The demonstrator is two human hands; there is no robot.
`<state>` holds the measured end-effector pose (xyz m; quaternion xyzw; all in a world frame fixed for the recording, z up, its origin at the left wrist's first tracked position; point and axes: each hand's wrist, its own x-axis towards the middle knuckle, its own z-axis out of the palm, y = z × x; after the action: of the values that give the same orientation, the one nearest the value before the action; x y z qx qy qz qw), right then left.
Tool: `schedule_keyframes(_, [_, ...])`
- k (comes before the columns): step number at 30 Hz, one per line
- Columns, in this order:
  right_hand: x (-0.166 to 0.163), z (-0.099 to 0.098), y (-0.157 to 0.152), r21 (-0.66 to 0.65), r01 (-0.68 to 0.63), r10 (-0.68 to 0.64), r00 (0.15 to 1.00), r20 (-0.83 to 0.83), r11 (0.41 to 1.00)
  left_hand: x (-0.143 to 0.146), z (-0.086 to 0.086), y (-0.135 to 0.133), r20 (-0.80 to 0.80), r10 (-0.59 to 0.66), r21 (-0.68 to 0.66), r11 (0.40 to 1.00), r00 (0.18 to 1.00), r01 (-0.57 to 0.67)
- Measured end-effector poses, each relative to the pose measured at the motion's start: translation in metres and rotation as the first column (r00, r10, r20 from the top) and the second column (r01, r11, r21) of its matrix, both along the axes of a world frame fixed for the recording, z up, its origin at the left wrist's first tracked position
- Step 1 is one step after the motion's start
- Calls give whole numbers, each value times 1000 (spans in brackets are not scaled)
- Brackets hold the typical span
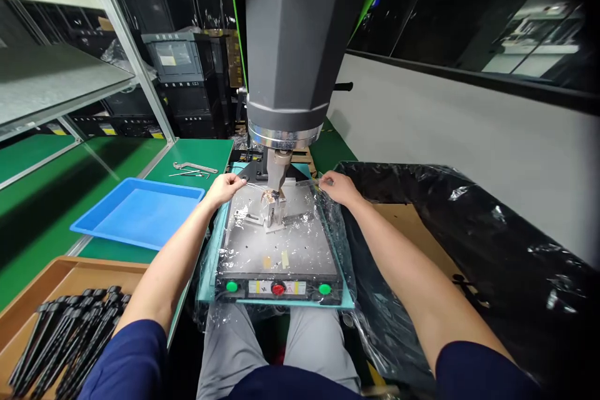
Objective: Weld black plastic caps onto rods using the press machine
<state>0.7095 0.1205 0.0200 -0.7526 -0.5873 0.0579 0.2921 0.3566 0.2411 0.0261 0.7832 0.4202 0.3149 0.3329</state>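
Note:
A clear plastic sheet [347,256] lies over the metal base plate [262,256] of a bench press and hangs past its sides. My left hand [225,189] pinches the sheet's far edge on the left. On the right, my right hand [338,187] has its fingers closed on the same edge. Between the hands, the press's metal horn [278,174] points down at a small metal fixture [273,209], and the two seem to meet or nearly meet. Through the plastic show a red button [278,289] and two green buttons [232,287] on the base's front.
The large grey press head [285,31] hangs over the middle. To the left are a blue tray [140,212], a wrench [194,167] with thin hex keys, and an orange-brown tray [60,275] of several black rod-like parts. Black plastic [469,200] drapes a box at right.

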Motion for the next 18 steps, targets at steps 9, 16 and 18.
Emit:
schedule_keyframes(9, [-10,-44,14,-90,-63,61,998,-32,994,1,-38,10,-76,33,-42,998,997,-36])
schedule_keyframes(16, [-13,-57,9,-108,-104,103,994,-22,989,-1,-52,11,-97,47,-44,998,994,-51])
schedule_keyframes(18, [-13,-58,8,-112,-116,115,993,-14,987,-1,-54,12,-105,54,-40,997,993,-59])
